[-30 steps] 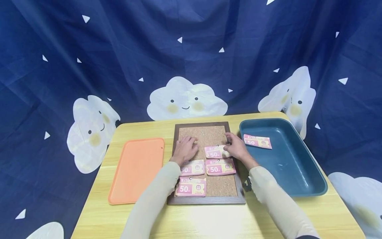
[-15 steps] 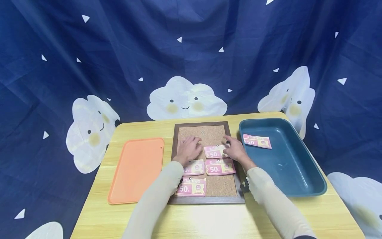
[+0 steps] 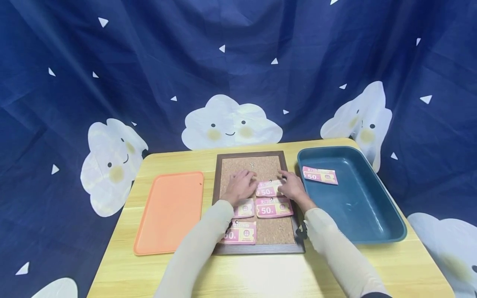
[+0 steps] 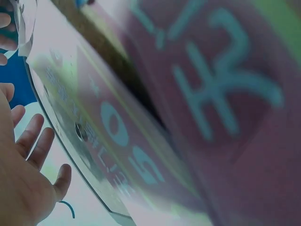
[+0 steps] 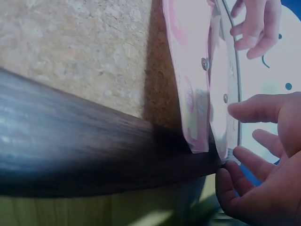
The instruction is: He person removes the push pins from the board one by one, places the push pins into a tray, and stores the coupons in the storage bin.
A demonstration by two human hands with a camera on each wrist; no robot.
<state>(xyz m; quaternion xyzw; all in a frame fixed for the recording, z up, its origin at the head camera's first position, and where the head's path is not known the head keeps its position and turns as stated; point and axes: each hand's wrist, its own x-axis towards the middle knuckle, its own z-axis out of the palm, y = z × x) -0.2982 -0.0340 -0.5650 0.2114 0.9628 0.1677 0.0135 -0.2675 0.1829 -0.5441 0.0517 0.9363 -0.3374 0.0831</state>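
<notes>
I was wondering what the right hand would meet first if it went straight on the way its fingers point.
Probably the topmost pink coupon on the corkboard; the right hand overlaps its right end in the head view, though depth and contact are unclear.

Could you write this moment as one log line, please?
left grip: relaxed, over corkboard; right grip: beside farthest coupon on corkboard; corkboard: four visible coupons; blue bin: one coupon

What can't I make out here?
Head view: left end of the middle-left coupon, behind the left sleeve.
Head view: right end of the top coupon, behind the right hand.
Head view: fine print on tray coupon, too small.
Left wrist view: nearest coupon, cut off by right edge.
</notes>
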